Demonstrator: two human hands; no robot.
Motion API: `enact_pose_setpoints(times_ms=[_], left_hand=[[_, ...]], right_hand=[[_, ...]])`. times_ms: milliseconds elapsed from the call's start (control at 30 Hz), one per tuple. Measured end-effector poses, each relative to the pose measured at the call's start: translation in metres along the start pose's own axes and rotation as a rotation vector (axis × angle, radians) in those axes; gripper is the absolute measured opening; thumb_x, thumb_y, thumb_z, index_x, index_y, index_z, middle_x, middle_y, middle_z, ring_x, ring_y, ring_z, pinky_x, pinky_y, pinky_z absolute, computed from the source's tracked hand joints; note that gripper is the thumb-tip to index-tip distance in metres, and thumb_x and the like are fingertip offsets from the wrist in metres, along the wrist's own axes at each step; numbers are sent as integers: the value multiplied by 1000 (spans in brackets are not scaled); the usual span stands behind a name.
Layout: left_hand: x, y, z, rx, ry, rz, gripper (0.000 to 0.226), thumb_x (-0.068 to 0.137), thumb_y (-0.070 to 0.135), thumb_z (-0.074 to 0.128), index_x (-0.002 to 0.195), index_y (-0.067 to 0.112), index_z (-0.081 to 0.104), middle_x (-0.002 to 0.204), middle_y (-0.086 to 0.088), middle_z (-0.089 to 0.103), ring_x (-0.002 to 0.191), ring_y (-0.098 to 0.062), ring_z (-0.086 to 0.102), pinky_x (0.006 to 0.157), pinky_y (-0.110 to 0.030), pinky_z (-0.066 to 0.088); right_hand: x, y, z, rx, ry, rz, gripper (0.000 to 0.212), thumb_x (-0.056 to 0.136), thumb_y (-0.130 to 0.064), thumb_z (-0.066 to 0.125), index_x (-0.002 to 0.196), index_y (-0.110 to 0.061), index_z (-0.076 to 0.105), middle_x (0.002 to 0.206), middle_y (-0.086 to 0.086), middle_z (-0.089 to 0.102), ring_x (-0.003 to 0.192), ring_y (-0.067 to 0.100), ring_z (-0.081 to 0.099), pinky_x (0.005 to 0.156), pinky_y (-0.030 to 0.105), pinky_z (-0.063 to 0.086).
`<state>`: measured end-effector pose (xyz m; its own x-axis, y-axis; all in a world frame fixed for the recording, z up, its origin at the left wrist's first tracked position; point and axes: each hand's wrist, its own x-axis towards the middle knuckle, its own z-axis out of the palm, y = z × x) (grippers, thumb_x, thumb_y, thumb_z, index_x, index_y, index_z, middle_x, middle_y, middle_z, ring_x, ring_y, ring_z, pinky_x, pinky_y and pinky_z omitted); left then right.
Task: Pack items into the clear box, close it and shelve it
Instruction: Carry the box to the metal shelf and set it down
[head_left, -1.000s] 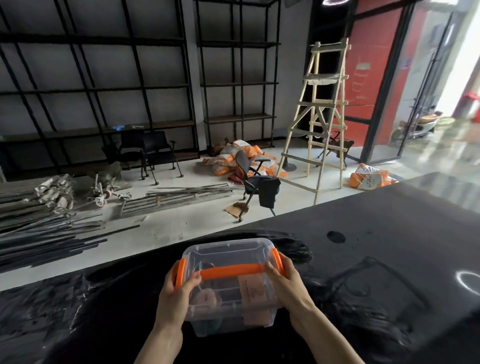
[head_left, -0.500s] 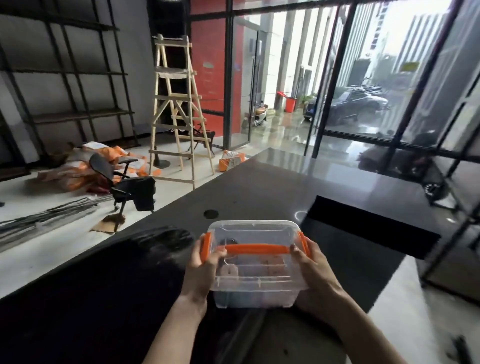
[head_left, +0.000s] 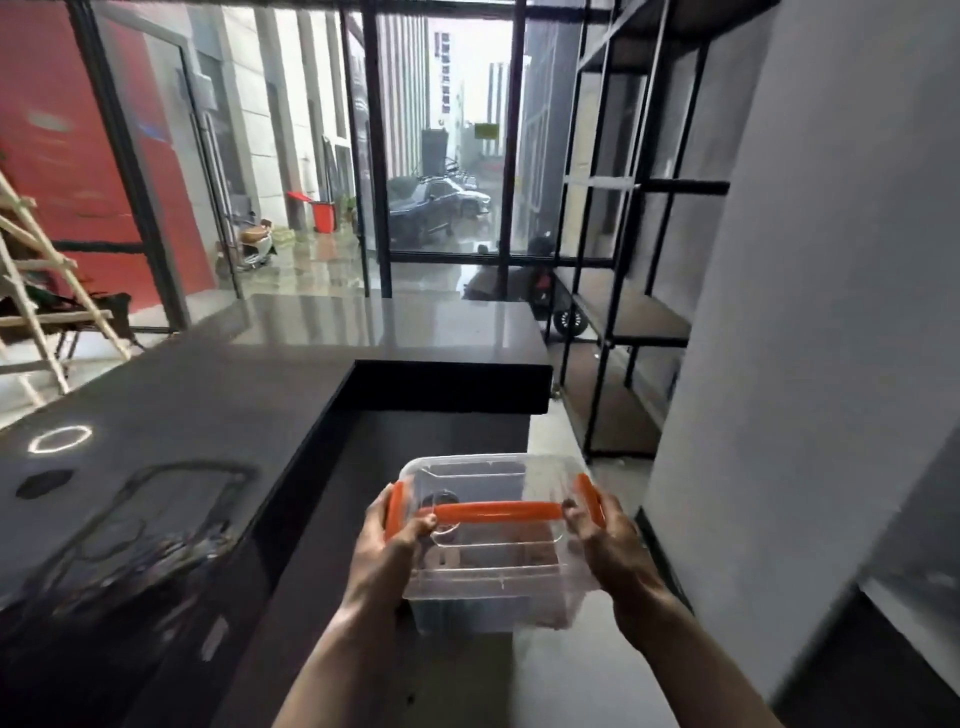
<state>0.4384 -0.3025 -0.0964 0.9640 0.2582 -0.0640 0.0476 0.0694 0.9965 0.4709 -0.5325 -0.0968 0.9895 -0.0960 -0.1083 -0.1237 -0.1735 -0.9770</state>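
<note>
Clear box (head_left: 488, 540), lid on and orange latches down, is carried in mid-air off the dark table's (head_left: 208, 395) right edge, left hand (head_left: 387, 553) and right hand (head_left: 610, 551) clasping its ends. Packing and closing look done; shelving remains, likely needing a walk to the black shelving unit (head_left: 631, 322) far right.

Your left hand (head_left: 387, 553) and right hand (head_left: 613, 551) reach forward on bare, outstretched forearms, palms facing inward, fingers curled closed in a grip.
</note>
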Motion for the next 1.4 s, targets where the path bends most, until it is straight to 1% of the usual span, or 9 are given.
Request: enact_pose_setpoints(times_ms=[133,367,533,633,833,1100,1200,1333,1400], left_hand=[[13,-66,64,25,-52,16,75,79,32,74,147,28,42,133,-4,61,113,-21,63,88,-39,52],[10,-117,163,14,-161,-19,84,73,27,75,149,16,41,136,-11,60,92,-2,61,55,-16,50],[31,-121,212,-10,-188,-1,74,85,18,73,150,18,39,143,-10,54,99,-10,61,67,-22,44],[52,-120,235,25,-200,-4,87,74,34,77,150,21,38,145,-8,52,114,-24,57,82,-34,46],[134,-127,286,76,-211,5,87,79,31,76,153,17,32,153,-15,43,118,-24,49,106,-53,37],[350,-141,380,22,-211,-34,82,85,24,74,154,21,30,154,-18,40,133,-38,47,103,-52,38],[440,-124,416,-40,-201,-57,81,85,23,74,154,24,31,154,-17,42,126,-37,54,99,-47,41],[538,-106,462,-59,-202,-65,77,88,27,71,154,30,31,154,-13,43,83,-8,59,92,-43,40],[582,-99,488,-53,-192,-65,75,89,25,70,154,29,32,153,-12,44,79,-3,56,89,-41,40]], right_hand=[[21,69,-49,24,57,22,62,99,-45,53,154,-32,29,149,7,50,126,34,57,104,54,50],[37,131,-135,47,124,82,60,100,-39,52,154,-29,29,152,7,46,134,31,49,113,51,41],[65,137,-177,22,153,69,60,100,-37,53,155,-31,30,155,4,43,137,28,46,115,49,39],[91,138,-191,24,180,62,60,100,-36,53,155,-28,30,155,5,43,138,29,45,114,47,38],[183,145,-206,-48,219,87,62,100,-39,51,156,-26,28,156,8,42,139,32,44,115,49,38],[400,126,-222,-104,287,82,58,101,-36,51,154,-25,29,155,10,42,139,33,43,112,48,39],[496,104,-226,-79,306,74,56,101,-34,52,153,-26,32,151,10,47,133,33,49,108,52,46],[600,84,-236,-37,299,108,58,101,-33,54,154,-26,33,149,9,48,129,32,51,106,47,47],[646,79,-243,-2,305,110,59,98,-34,58,152,-26,36,148,10,51,127,30,54,108,49,46]])
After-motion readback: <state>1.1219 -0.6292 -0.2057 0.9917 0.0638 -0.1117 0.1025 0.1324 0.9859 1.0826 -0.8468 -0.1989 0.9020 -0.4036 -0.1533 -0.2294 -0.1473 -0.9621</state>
